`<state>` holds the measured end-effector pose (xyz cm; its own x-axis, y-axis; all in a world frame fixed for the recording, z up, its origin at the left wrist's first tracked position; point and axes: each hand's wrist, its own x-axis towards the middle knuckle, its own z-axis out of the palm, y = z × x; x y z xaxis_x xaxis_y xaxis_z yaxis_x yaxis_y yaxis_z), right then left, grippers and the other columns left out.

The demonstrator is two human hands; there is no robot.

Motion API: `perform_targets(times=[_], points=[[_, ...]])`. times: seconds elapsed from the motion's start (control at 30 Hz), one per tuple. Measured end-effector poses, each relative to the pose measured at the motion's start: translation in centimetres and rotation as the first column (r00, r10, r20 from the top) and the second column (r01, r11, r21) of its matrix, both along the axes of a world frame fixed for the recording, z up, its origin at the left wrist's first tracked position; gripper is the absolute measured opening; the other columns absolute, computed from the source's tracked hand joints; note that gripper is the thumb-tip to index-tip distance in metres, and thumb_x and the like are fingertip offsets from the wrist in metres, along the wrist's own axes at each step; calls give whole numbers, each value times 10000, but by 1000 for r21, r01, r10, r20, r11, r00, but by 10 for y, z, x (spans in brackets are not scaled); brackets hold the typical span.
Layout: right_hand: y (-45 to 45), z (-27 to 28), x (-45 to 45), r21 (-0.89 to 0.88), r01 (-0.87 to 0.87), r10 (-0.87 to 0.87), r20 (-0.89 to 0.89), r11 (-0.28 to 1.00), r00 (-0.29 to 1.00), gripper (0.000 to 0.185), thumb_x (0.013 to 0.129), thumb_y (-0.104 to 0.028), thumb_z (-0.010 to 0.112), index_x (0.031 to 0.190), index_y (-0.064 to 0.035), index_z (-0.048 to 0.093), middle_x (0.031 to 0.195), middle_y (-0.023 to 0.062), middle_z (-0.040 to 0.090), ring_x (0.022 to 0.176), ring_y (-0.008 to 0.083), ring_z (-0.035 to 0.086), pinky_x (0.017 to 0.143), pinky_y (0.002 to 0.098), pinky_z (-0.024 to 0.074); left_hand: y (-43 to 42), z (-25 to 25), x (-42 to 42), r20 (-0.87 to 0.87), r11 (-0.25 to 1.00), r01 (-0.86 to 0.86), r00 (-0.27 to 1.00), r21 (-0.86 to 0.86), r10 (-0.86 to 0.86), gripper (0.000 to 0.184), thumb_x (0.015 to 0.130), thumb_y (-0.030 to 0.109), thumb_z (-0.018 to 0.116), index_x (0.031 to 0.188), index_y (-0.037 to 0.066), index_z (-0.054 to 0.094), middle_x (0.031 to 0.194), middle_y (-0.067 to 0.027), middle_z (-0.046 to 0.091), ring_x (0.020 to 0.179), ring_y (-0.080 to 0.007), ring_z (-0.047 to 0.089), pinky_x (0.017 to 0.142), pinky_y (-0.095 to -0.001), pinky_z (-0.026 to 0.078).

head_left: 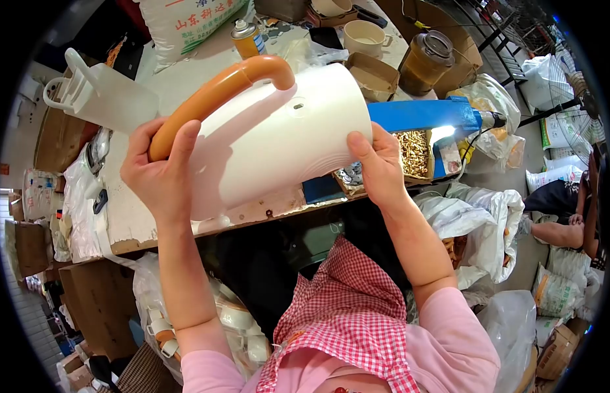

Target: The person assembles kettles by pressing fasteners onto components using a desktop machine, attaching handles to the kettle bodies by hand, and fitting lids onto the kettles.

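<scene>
A large white plastic jug point(279, 141) lies sideways in the air between my hands, above the table's front edge. Its curved orange handle point(216, 92) faces up, and a small hole shows near the handle's right end. My left hand point(157, 167) is wrapped around the jug's left end, with the thumb beside the handle. At the other end, my right hand point(382, 167) grips the rim, its thumb on the outer wall and its fingers mostly hidden. Right behind my right hand are a blue machine arm point(419, 112) with a lit lamp and a box of brass-coloured screws or rivets point(415, 154).
Another white jug point(115, 98) stands at the table's left. Behind are a spray can point(247, 39), a cream cup point(365, 38), a cardboard tray point(374, 75) and a brown-lidded jar point(428, 59). Plastic bags point(478, 223) crowd the right side; a person's leg point(557, 236) shows beyond.
</scene>
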<state>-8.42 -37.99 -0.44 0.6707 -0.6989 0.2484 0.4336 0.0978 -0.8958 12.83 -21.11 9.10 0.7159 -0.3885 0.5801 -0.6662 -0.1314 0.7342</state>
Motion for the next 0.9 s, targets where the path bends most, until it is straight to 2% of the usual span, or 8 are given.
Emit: perform_targets(times=[0.17, 0.23, 0.33, 0.4, 0.43, 0.5, 0.63, 0.9], points=[[5, 15, -6, 83, -44, 54, -128, 996, 990, 399, 1012, -305, 625, 1206, 43, 641, 984, 52, 709, 862, 106, 650, 739, 274, 569, -6, 7, 4, -80, 990, 54, 996, 129, -44, 285, 869, 265, 797, 926, 5, 695, 781, -32, 658, 716, -142, 608, 680, -270, 477], [4, 10, -4, 33, 4, 1, -155, 999, 988, 404, 1012, -309, 622, 1207, 44, 638, 974, 56, 708, 844, 112, 661, 711, 277, 582, -24, 48, -18, 165, 770, -54, 984, 636, -68, 352, 936, 376, 679, 914, 24, 693, 783, -111, 671, 715, -277, 634, 672, -352, 485], [5, 19, -3, 110, -21, 42, -194, 994, 980, 414, 1013, -318, 607, 1206, 48, 631, 942, 73, 707, 765, 126, 685, 595, 280, 605, -60, 59, -22, 336, 634, -129, 917, 763, -217, 399, 963, 422, 592, 898, 40, 687, 809, -167, 662, 763, -375, 614, 685, -417, 481], [2, 22, -4, 133, -45, 69, -181, 990, 981, 427, 1012, -333, 600, 1199, 50, 630, 941, 81, 706, 777, 127, 686, 579, 287, 604, -83, 67, -22, 79, 541, 175, 907, 823, -414, 328, 967, 343, 640, 1048, 28, 680, 805, -113, 671, 728, -219, 594, 682, -346, 460], [-1, 23, -5, 143, -31, 55, -166, 989, 985, 427, 1012, -333, 600, 1199, 50, 630, 941, 81, 706, 777, 127, 686, 579, 287, 604, -88, 66, -17, 88, 529, 172, 899, 831, -430, 328, 967, 343, 640, 1048, 28, 680, 805, -113, 671, 728, -219, 594, 682, -346, 460], [-4, 24, -6, 123, -85, 106, -184, 989, 977, 419, 1005, -330, 597, 1176, 51, 638, 945, 86, 707, 794, 132, 688, 563, 291, 601, -88, 56, 1, -62, 597, 436, 838, 674, -542, 333, 969, 320, 653, 1049, -2, 683, 739, -31, 629, 673, -126, 542, 614, -313, 425], [-9, 28, -6, 75, -72, 88, -247, 995, 965, 385, 994, -296, 586, 1144, 53, 650, 954, 99, 706, 799, 156, 691, 536, 294, 592, -77, 61, -12, -164, 611, 436, 878, 660, -450, 324, 974, 308, 670, 1034, -9, 692, 704, 59, 501, 613, -20, 413, 533, -202, 307], [-15, 21, -3, 54, -83, 93, -224, 995, 970, 403, 990, -328, 584, 1170, 27, 650, 967, 106, 711, 759, 163, 695, 511, 293, 583, -74, 61, -18, -186, 560, 465, 856, 686, -482, 303, 974, 298, 675, 1042, 3, 689, 675, 72, 486, 590, -13, 391, 515, -206, 294]])
